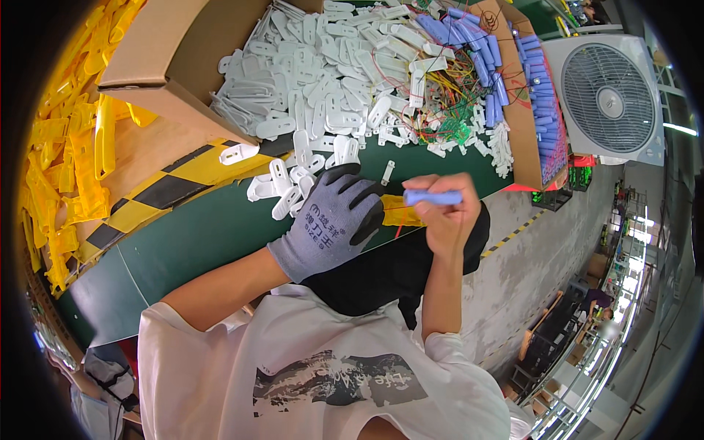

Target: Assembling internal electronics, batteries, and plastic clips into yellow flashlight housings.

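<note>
In a grey and black work glove, my left hand is closed at the green table's front edge. Its fingers grip one end of a yellow plastic shell, which sticks out to the right. A thin red wire hangs below the shell. My bare right hand, slightly blurred, pinches a blue cylindrical battery cell just above the shell's right part. The cell lies roughly level, apart from the left hand. Several white plastic pieces lie against the far side of the glove.
A large heap of white plastic pieces spills from a cardboard box. Beside it are tangled wires with green circuit boards and more blue cells. Yellow shells pile up at left. A fan stands at right.
</note>
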`<state>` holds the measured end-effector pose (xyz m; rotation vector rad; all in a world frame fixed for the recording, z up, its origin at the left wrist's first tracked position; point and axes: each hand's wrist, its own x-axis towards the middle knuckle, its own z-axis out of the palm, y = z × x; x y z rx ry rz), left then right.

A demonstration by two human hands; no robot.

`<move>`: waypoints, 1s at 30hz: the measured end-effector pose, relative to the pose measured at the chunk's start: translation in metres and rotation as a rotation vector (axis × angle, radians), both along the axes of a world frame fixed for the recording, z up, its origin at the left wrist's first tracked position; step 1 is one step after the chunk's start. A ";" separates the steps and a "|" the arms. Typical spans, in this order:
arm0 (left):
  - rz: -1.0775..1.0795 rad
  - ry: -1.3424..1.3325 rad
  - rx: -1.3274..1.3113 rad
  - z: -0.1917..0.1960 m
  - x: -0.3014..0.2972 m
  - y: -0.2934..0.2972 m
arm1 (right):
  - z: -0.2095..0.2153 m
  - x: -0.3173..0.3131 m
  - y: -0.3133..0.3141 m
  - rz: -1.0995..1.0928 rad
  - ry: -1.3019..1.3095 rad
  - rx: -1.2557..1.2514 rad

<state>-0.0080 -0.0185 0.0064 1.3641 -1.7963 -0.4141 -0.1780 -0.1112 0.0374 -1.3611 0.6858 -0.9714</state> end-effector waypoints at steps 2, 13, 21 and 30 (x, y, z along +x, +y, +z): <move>-0.028 -0.007 -0.003 -0.003 0.000 0.000 | -0.014 -0.003 0.006 0.125 0.085 -0.144; -0.026 0.007 0.003 -0.001 0.000 0.002 | -0.015 -0.023 0.005 0.171 0.415 -0.527; -0.038 0.027 0.045 0.000 0.001 0.001 | -0.014 -0.030 0.012 0.102 0.576 -0.800; -0.002 0.084 0.039 0.013 0.005 0.003 | -0.015 -0.038 0.014 0.149 0.717 -0.937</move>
